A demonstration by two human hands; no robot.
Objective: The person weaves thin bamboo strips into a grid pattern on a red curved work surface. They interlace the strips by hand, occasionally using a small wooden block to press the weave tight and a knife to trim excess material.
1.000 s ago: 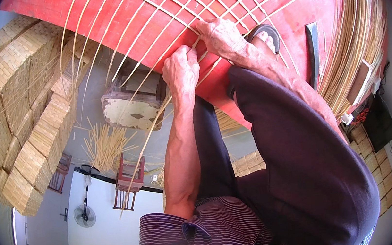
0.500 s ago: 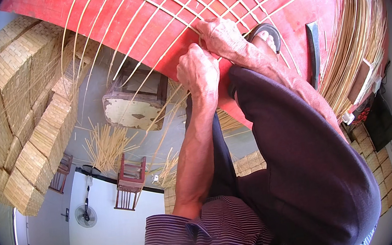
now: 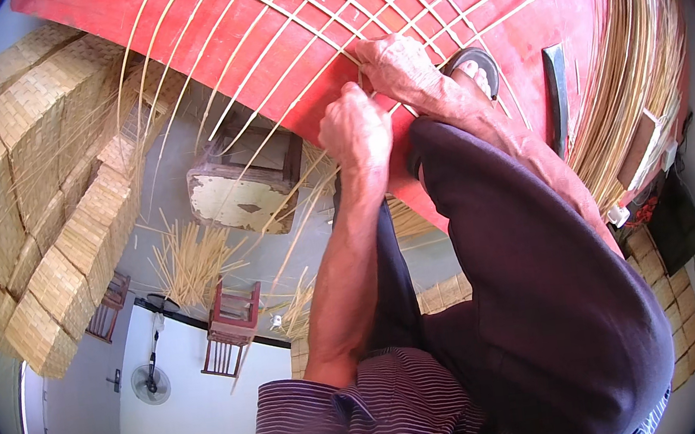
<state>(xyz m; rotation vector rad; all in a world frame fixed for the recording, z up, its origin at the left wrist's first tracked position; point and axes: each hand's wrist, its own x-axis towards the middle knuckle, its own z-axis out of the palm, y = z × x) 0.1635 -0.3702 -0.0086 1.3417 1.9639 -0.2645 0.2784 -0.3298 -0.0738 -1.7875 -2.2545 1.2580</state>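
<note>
An open lattice of pale bamboo strips (image 3: 329,14) lies on a red board (image 3: 323,90), its loose ends fanning past the board's left edge. Both my hands are at its near corner, close together. My left hand (image 3: 356,127) is closed in a fist round a bamboo strip, part of which shows between the two hands. My right hand (image 3: 398,65), just beyond and to the right, has its fingers curled down on a strip at the lattice's edge. Its fingertips are hidden beneath the knuckles. My sandalled foot (image 3: 473,73) rests on the board beside the right wrist.
A dark flat blade-like tool (image 3: 558,100) lies on the board's right part. Past it is a long bundle of strips (image 3: 620,71). Woven bamboo stacks (image 3: 37,160) stand at left. A worn stool (image 3: 241,197) and cut strips (image 3: 188,262) are on the floor below the board.
My left hand has moved slightly down and right, and more of the strip shows between the hands. The right hand stays almost in place at the lattice corner.
</note>
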